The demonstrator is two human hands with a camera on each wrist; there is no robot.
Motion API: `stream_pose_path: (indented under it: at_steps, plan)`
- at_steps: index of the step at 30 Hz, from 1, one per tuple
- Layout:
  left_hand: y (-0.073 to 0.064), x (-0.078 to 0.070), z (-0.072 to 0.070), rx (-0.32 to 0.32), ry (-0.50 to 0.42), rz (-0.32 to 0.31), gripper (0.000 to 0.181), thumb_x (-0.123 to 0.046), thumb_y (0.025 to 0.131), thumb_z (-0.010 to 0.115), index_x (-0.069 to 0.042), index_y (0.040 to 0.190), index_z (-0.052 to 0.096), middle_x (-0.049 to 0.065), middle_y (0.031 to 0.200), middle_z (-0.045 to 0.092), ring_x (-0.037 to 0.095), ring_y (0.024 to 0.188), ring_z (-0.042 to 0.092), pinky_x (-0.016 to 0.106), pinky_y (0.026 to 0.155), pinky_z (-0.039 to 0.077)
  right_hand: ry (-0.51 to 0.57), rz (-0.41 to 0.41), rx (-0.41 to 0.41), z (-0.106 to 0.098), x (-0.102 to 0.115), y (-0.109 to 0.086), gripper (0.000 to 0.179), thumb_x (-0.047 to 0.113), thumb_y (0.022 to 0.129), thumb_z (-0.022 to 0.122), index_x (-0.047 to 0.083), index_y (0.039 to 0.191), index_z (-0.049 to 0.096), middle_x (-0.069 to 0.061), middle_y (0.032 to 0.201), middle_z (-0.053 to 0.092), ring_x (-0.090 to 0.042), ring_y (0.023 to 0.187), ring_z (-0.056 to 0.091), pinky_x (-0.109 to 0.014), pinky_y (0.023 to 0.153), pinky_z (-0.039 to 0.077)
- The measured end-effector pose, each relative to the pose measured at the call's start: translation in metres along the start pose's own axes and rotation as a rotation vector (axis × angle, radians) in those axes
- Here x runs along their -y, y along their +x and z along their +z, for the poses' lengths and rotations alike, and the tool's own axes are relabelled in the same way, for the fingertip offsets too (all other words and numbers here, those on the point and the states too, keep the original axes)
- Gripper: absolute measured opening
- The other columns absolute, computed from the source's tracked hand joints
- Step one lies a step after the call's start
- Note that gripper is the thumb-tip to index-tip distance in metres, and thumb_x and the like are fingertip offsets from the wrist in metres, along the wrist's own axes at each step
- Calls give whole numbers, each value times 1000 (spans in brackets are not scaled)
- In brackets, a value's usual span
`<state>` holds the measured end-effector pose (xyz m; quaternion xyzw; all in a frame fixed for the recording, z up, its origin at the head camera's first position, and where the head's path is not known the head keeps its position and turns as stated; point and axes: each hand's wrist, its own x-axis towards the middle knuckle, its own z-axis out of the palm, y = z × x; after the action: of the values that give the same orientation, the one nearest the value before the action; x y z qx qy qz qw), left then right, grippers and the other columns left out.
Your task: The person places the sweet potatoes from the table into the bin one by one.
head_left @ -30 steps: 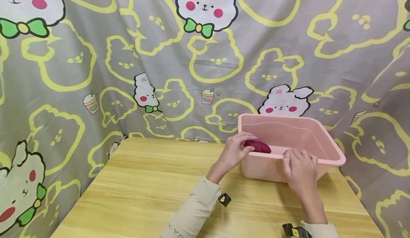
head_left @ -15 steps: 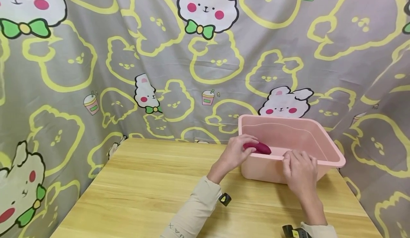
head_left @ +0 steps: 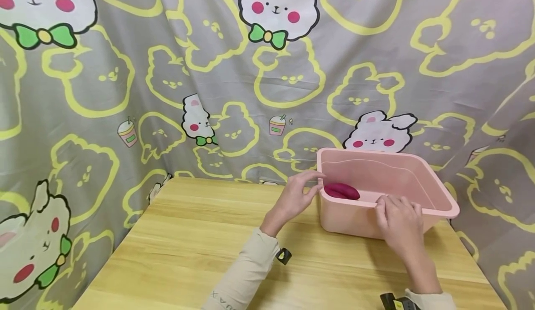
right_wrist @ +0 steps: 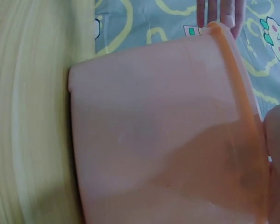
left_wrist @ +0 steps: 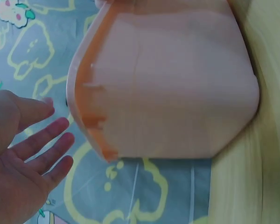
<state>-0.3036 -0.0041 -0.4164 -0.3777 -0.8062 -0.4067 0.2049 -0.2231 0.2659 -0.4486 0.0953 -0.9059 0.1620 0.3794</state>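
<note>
A pink plastic bin (head_left: 351,219) stands on the table. Inside, near its left front corner, lies a dark magenta, long rounded thing (head_left: 342,191) that looks like a purple sweet potato; the front wall hides its lower part. My left hand (head_left: 295,196) is at the bin's left rim with nothing in its grasp, and the left wrist view shows its fingers (left_wrist: 49,156) spread loosely, apart from the bin wall. With fingers curled over the front rim, my right hand (head_left: 401,224) grips the bin; the right wrist view shows only part of that hand (right_wrist: 277,135).
The light wooden table (head_left: 200,240) extends left and in front of the bin. A grey curtain (head_left: 234,78) with cartoon rabbits hangs close behind the bin and along both sides.
My left hand has let go of the magenta thing and drawn back left to the rim, leaving it in the bin. My right hand keeps its grip on the front rim.
</note>
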Motion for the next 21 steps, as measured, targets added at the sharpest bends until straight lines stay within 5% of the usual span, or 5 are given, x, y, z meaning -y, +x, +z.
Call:
stream_pose_path:
  at_steps: [7, 21]
  plan:
    - [-13, 14, -16, -1, 24, -23, 28, -8, 99, 68, -3, 126, 69, 9, 129, 68, 21, 126, 60, 32, 109, 44, 2, 8, 129, -12, 0, 8, 23, 14, 101, 48, 12, 80, 58, -8, 80, 64, -36, 81, 58, -52, 69, 34]
    - [-30, 41, -71, 36, 173, -92, 30, -15, 103, 64, -6, 131, 66, 10, 134, 65, 28, 128, 58, 43, 108, 45, 45, -59, 209, -17, -9, 24, 20, 13, 100, 54, 13, 83, 63, -4, 80, 62, -33, 80, 61, -47, 65, 37]
